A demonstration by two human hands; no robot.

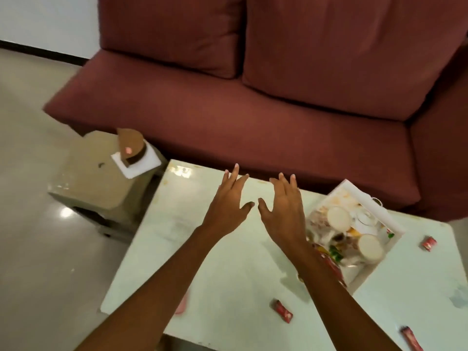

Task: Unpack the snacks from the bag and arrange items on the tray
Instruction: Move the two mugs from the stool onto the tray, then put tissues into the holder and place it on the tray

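Note:
My left hand [228, 203] and my right hand [286, 206] hover side by side over the pale table [202, 249], fingers spread, holding nothing. To the right of my right hand stands a white tray [372, 198] with two white cups [339, 217] and mixed snacks in it. Small red snack packets lie loose on the table: one at the front [283, 311], one at the front right edge [411, 339], one to the right of the tray [428, 243]. No bag is visible.
A dark red sofa [253, 110] runs along the table's far side. A beige box-like stand [101, 183] with a brown and white object [134, 155] on top sits on the tiled floor at the left. A pink thing [182, 304] lies under my left forearm.

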